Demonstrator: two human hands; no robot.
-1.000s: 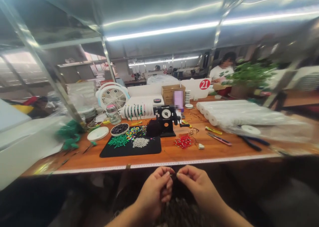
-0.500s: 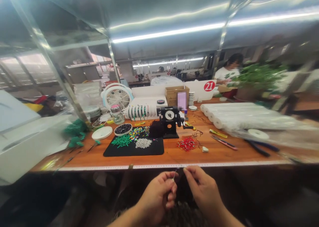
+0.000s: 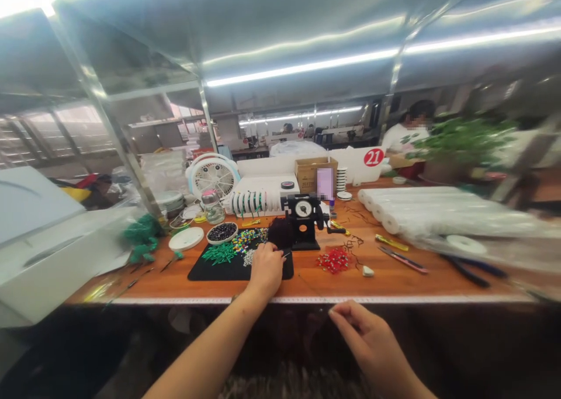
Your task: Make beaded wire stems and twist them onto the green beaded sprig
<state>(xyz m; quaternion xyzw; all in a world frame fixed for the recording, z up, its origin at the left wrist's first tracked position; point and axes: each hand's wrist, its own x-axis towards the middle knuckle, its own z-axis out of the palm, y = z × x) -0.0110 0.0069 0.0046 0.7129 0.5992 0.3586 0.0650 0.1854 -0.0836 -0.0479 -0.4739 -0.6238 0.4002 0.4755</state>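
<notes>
My left hand [image 3: 266, 269] reaches over the black mat [image 3: 204, 275], its fingers closed at the silver beads [image 3: 249, 257], partly covering them. From its fingertips sticks out a thin, pale, needle-like tool [image 3: 287, 254]. Just above the fingers lies a dark bundle [image 3: 280, 232], its kind unclear. Below the table's front edge, my right hand [image 3: 366, 332] is closed in a pinch; what its fingertips hold is too small to make out. Green pieces [image 3: 219, 252], mixed coloured beads [image 3: 248, 240] and a dish of black beads [image 3: 222, 232] are left of my left hand.
A black hand-cranked device [image 3: 304, 224] with white spools stands behind the mat. Red beaded pieces [image 3: 333, 260], a cutter [image 3: 402, 259] and dark-handled pliers [image 3: 467, 269] lie to the right. Plastic-wrapped white rolls [image 3: 429, 203] fill the back right; a white box [image 3: 52, 264] stands left.
My left hand has moved from beside my right hand, up and forward onto the mat at the silver beads. My right hand stays below the edge in a pinch. The view has shifted slightly.
</notes>
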